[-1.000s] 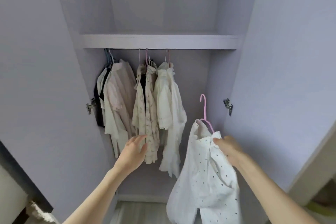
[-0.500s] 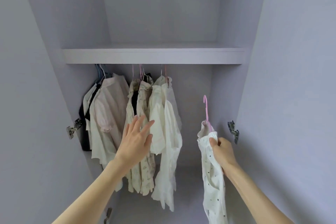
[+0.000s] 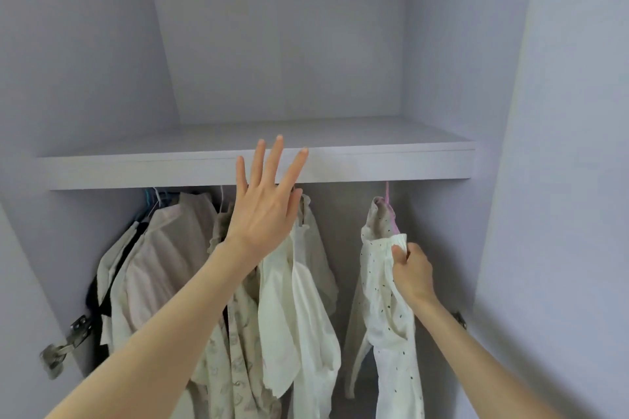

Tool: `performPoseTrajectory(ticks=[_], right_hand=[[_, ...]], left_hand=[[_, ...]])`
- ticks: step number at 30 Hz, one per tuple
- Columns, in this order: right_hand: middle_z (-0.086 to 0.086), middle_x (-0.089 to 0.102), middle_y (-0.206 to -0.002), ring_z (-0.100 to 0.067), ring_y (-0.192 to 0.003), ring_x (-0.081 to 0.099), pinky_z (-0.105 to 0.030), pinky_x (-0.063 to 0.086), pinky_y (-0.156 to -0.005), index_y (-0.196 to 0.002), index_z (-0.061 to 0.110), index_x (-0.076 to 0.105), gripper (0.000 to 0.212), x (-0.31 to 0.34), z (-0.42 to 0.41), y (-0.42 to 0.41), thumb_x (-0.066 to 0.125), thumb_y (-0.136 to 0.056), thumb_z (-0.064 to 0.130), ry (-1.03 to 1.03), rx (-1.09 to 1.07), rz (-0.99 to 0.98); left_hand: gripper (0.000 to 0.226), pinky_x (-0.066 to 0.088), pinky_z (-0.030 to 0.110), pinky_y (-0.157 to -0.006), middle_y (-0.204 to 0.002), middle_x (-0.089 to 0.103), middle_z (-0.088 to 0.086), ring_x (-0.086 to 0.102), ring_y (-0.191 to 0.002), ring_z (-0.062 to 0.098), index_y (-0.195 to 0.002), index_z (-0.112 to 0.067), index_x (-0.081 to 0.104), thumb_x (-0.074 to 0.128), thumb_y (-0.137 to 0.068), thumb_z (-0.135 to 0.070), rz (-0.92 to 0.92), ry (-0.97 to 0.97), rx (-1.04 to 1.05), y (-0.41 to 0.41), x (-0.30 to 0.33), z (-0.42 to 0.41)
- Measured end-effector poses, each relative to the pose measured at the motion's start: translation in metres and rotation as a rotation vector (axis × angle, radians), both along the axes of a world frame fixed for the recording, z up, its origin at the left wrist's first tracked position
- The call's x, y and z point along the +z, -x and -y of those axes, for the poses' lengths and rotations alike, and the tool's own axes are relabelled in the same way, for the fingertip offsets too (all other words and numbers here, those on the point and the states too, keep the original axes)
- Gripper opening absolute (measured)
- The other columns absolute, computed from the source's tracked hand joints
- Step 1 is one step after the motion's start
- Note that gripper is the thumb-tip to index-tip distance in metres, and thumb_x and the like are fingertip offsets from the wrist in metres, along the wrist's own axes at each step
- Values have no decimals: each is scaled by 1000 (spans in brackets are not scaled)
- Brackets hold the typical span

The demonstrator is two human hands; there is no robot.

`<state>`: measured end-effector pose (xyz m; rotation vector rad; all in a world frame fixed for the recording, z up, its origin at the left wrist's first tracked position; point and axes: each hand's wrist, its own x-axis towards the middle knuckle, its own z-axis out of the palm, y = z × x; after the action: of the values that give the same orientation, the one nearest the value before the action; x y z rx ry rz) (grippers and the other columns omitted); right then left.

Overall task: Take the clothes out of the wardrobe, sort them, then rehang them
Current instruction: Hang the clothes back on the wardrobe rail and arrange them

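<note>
In the head view, the wardrobe [image 3: 102,78] holds a bunch of pale shirts [image 3: 190,265] hanging under the left half of its shelf [image 3: 391,163]. The left hand [image 3: 265,211] is raised before them, fingers spread and holding nothing. Toward the shelf's right end, the right hand [image 3: 413,272] grips a dotted white garment [image 3: 388,309] on a pink hanger [image 3: 388,196].
</note>
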<state>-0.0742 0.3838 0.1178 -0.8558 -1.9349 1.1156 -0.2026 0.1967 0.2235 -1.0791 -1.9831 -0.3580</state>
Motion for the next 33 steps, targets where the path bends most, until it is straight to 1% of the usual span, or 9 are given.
performPoseTrajectory(ticks=[4,8,11,13,16,20,24,28,33], right_hand=[[-1,47,-75,-22,-77,46,-28,33,-68,-85,5,43,19,11,-31,37,39,-99,17,-29,-58,-39],[-6,48,-78,-24,-77,45,-28,31,-67,-73,11,40,26,11,-62,63,39,-99,18,-66,-107,-11],[-13,51,-83,-28,-79,47,-30,31,-66,-82,4,44,23,2,-80,74,40,-99,18,-82,-140,43],[-21,57,-89,-36,-86,53,-33,35,-68,-86,0,48,23,-7,-89,79,41,-98,18,-84,-152,81],[-24,58,-102,-40,-97,55,-32,35,-70,-99,-8,51,26,-20,-92,82,41,-98,16,-80,-185,142],[-27,55,-113,-42,-106,52,-40,41,-82,-111,-9,49,25,-28,-92,78,43,-96,10,-41,-304,164],[-28,54,-113,-43,-105,52,-44,42,-84,-110,-8,46,23,-24,-96,71,44,-95,9,-7,-378,149],[-28,51,-118,-45,-106,51,-46,41,-83,-112,-9,45,25,-19,-94,64,44,-95,10,-110,-406,240],[-26,48,-117,-42,-108,47,-47,39,-84,-113,-6,47,27,-21,-85,55,52,-90,6,-381,-423,464]], left_hand=[[52,9,61,-111,-154,16,13,7,-143,33,-147,-27,15,20,-98,-40,9,-18,-10,39,-8,-25],[53,9,66,-108,-153,15,15,5,-142,36,-146,-25,22,30,-96,-39,-99,-66,4,65,-30,-42],[55,5,66,-108,-153,10,14,4,-142,37,-148,-27,16,31,-96,-39,-171,-134,14,73,-35,-50],[53,4,66,-107,-153,9,14,4,-141,37,-148,-28,13,29,-98,-38,-206,-159,7,78,-38,-53],[50,4,66,-106,-152,9,14,2,-141,36,-147,-29,12,25,-100,-39,-219,-180,-2,79,-37,-54],[52,2,65,-107,-153,8,13,-7,-143,30,-147,-28,15,29,-99,-40,-223,-203,-2,79,-38,-56],[61,3,65,-108,-153,7,13,-8,-143,28,-148,-28,11,37,-95,-42,-203,-192,10,78,-38,-55],[62,3,65,-108,-154,7,13,-2,-143,33,-148,-26,16,41,-93,-41,-177,-160,13,75,-36,-53],[64,5,64,-109,-154,9,14,2,-142,36,-147,-23,22,51,-90,-30,-151,-120,9,68,-33,-46]])
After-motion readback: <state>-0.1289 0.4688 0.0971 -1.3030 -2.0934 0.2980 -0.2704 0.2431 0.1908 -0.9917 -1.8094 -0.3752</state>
